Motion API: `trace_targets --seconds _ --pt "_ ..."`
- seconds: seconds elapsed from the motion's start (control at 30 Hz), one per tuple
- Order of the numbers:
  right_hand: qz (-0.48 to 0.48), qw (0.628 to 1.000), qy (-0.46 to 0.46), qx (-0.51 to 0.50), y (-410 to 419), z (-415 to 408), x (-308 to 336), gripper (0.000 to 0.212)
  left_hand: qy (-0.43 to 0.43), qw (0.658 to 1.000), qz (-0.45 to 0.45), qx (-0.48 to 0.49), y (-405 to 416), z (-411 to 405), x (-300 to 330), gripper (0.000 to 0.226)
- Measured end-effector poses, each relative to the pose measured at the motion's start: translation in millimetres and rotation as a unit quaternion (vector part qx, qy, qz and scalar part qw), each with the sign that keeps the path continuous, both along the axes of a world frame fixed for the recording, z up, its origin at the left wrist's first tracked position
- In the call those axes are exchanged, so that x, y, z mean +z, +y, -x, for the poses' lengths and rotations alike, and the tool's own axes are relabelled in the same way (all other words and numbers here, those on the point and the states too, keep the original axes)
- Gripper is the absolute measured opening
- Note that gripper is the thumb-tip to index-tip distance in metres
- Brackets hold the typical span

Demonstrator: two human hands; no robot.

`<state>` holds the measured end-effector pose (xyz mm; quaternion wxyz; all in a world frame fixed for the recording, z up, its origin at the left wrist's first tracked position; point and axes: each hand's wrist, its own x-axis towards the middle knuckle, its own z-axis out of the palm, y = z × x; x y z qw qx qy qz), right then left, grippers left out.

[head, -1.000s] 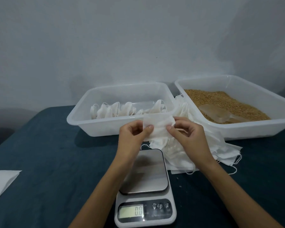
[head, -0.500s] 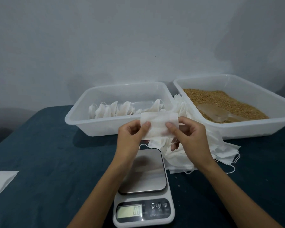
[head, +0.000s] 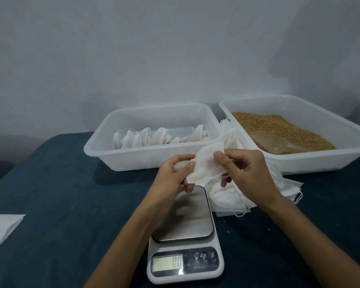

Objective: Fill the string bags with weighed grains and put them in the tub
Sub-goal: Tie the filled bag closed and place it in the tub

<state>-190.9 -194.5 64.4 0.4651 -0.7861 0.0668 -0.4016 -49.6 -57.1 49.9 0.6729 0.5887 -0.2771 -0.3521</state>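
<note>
String bag (head: pixel 204 165) pinched by both hands, left hand (head: pixel 173 175) at 9 o'clock, right hand (head: pixel 245 169) at 3, fingers likely working its mouth open above scale (head: pixel 185 235) for grains (head: pixel 279 132).

The scale (head: pixel 185 242) display (head: pixel 167 263) reads 0.0; its button labels are too blurred.

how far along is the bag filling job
Done: several filled bags sit in the left tub. In hand: both hands, left and right, hold an empty bag above the scale, which reads zero. Left: a pile of empty bags beside the grain tub.
</note>
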Motion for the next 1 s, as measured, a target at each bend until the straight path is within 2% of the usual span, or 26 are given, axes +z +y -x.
trace_targets --seconds 0.13,0.23,0.37,0.5,0.63,0.73,0.9,0.97,1.0 --pt "0.136 0.99 0.034 -0.002 -2 6 27 0.041 0.019 0.999 0.012 -0.033 9 -2 1 0.026" --pt "0.268 0.962 0.055 -0.013 -1 6 49 0.039 0.034 0.998 0.015 -0.04 14 -3 4 0.027" --pt "0.326 0.94 0.098 0.035 0 2 70 0.039 0.074 0.995 0.016 -0.06 15 0 7 0.03" --pt "0.266 0.945 0.189 0.04 -5 6 82 0.051 0.088 0.994 0.016 -0.062 14 1 8 0.029" --pt "0.168 0.948 0.258 0.081 -1 10 91 0.048 0.101 0.993 0.029 -0.062 13 0 5 0.027" --pt "0.09 0.944 0.296 0.117 1 9 96 0.07 0.098 0.993 0.038 -0.06 12 0 2 0.026" --pt "0.013 0.94 0.301 0.16 -10 3 100 0.088 0.059 0.996 0.058 -0.022 13 2 1 0.022" --pt "0.006 0.937 0.31 0.161 -13 1 100 0.078 0.038 0.997 0.072 -0.008 14 4 1 0.02" --pt "0.017 0.935 0.314 0.162 -14 1 99 0.058 0.03 0.996 0.079 -0.004 13 5 1 0.02"
